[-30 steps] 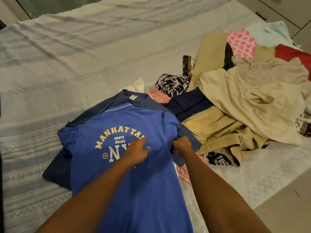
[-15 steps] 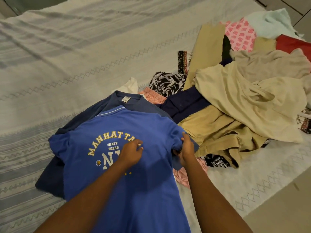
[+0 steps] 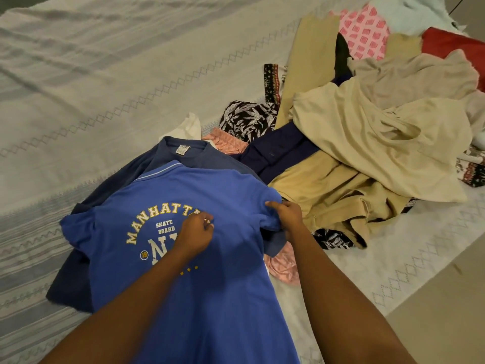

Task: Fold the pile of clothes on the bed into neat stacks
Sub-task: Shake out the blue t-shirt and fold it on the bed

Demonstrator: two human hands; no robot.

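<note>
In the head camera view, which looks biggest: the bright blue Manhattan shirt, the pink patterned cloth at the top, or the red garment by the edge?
1. Bright blue Manhattan shirt, largest by far, though it lies nearest the camera.
2. Pink patterned cloth and red garment: alike in visible area, both partly covered or cut off, so unranked.

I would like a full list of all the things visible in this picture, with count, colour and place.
printed T-shirt: 1, bright blue, yellow and white lettering, front centre, spread out.
plain T-shirt: 1, dark blue, under the printed one.
beige garments: several, tan and cream, right pile.
navy garment: 1, beside the pile.
leaf-print cloth: 1, black and white, behind the navy garment.
pink patterned cloth: 1, far right.
red cloth: 1, far right edge.
bedspread: 1, pale grey, underneath everything.
left hand: on the print.
right hand: pinching the sleeve.
</note>
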